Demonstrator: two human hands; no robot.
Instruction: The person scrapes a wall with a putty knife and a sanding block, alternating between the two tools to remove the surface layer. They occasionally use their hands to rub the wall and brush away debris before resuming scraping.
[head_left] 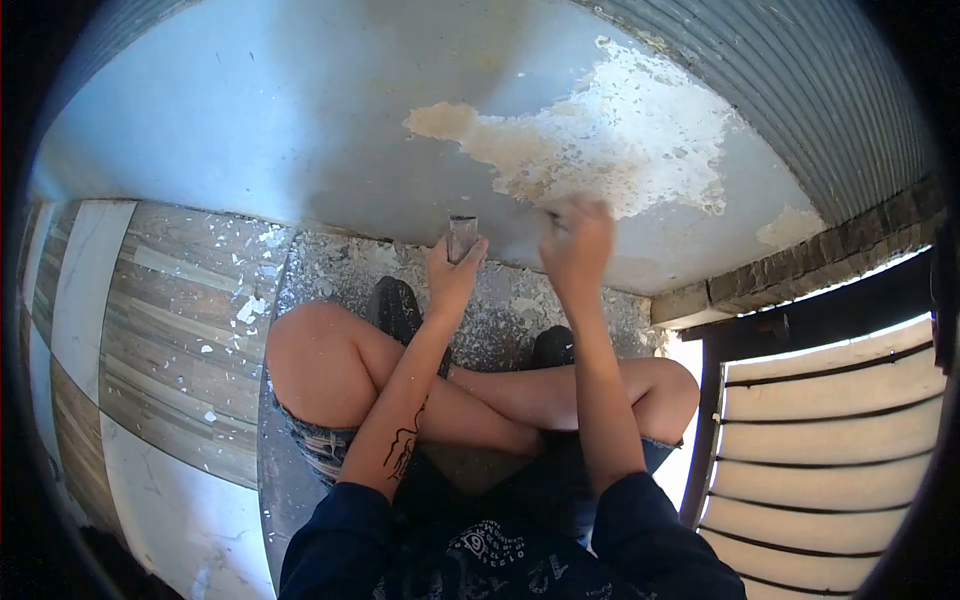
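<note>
My left hand (455, 272) is wrapped round a small grey scraper-like piece (463, 238), which points up toward the base of the wall. Further right, my right hand (578, 245) is raised in front of the blue-grey wall (370, 110), just below a large peeled patch (630, 130) of white and tan plaster. Its fingers are closed and smeared by motion; a small dark thing shows at their left side, too blurred to name.
Paint flakes (250, 308) lie on the patterned tiles (180, 340) at left and on the speckled ledge (340, 262) along the wall. My crossed legs (490, 400) fill the centre. At right are corrugated metal (800, 80) and a dark-framed gate (820, 440).
</note>
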